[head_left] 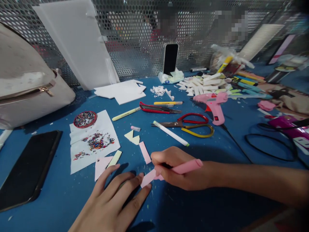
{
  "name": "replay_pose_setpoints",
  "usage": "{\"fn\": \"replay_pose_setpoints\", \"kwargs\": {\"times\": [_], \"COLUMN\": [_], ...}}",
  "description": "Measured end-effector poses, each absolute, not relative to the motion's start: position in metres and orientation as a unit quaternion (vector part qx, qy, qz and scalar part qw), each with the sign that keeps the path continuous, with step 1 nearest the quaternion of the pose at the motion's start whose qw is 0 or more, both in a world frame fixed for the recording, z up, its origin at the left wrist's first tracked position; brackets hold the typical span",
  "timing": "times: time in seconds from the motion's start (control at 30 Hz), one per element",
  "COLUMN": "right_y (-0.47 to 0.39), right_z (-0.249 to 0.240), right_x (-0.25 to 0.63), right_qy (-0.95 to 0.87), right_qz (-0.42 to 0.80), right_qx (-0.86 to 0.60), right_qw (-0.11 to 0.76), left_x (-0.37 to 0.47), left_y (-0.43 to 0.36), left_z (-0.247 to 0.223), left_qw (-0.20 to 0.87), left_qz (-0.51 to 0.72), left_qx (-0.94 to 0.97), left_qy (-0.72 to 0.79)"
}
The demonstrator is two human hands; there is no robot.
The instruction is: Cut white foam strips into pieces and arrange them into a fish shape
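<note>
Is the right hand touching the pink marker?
Touching: the head view shows the right hand closed around the pink marker, whose back end sticks out toward the wrist.

From here the pink marker (189, 167) at lower centre looks smooth plastic; the perforated panel (135, 38) across the top, shiny metal; the scissors (171, 124) at centre, metal-bladed.

The left hand (108, 199) lies palm down, fingers (105, 178) spread; just beside their tips, the right hand (181, 156) curls, pinching.
</note>
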State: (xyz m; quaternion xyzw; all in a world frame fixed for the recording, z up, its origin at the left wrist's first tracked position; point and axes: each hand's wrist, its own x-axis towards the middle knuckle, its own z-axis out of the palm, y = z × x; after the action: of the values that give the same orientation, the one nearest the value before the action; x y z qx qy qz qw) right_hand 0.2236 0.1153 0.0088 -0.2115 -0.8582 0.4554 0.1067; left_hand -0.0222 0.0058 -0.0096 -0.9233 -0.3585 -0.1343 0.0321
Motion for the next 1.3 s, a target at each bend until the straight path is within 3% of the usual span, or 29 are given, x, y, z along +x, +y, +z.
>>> {"fn": "replay_pose_setpoints", "kwargs": {"times": [0.13, 0.27, 0.4, 0.53, 0.63, 0.8, 0.93, 1.03, 1.2, 1.3], "right_y": [0.1152, 0.1154, 0.1150, 0.1153, 0.1153, 0.1148, 0.1151, 0.1160, 0.1167, 0.1168], "right_z": [0.0076, 0.0084, 0.0080, 0.0087, 0.0093, 0.0096, 0.0075, 0.0071, 0.0087, 0.0092], "right_x": [0.2242, 0.2241, 0.2250, 0.2249, 0.2241, 0.2240, 0.2254, 0.2258, 0.2249, 0.2250], "right_qy": [-0.856, -0.856, -0.849, -0.850, -0.842, -0.847, -0.840, -0.845, -0.838, -0.848], "right_qz": [0.442, 0.461, 0.450, 0.465, 0.459, 0.473, 0.461, 0.469, 0.462, 0.466], "right_qx": [-0.224, -0.207, -0.232, -0.220, -0.235, -0.215, -0.235, -0.226, -0.243, -0.220], "right_qw": [0.145, 0.109, 0.152, 0.117, 0.155, 0.116, 0.165, 0.126, 0.155, 0.123], "left_x": [-0.0227, -0.0227, -0.0225, -0.0217, -0.0213, -0.0222, -0.0219, -0.0211, -0.0215, -0.0221], "left_y": [0.0065, 0.0074, 0.0073, 0.0072, 0.0074, 0.0069, 0.0063, 0.0062, 0.0060, 0.0057], "left_z": [-0.0097, -0.0089, -0.0078, -0.0062, -0.0061, -0.0077, -0.0076, -0.0069, -0.0067, -0.0069], "left_qw": [0.034, 0.038, 0.032, 0.031, 0.032, 0.031, 0.030, 0.029, 0.026, 0.025], "left_qz": [-0.127, -0.129, -0.125, -0.127, -0.128, -0.121, -0.117, -0.120, -0.129, -0.124], "left_qx": [-0.926, -0.926, -0.927, -0.926, -0.925, -0.925, -0.925, -0.925, -0.924, -0.925], "left_qy": [-0.354, -0.351, -0.353, -0.355, -0.357, -0.358, -0.361, -0.360, -0.358, -0.359]}}
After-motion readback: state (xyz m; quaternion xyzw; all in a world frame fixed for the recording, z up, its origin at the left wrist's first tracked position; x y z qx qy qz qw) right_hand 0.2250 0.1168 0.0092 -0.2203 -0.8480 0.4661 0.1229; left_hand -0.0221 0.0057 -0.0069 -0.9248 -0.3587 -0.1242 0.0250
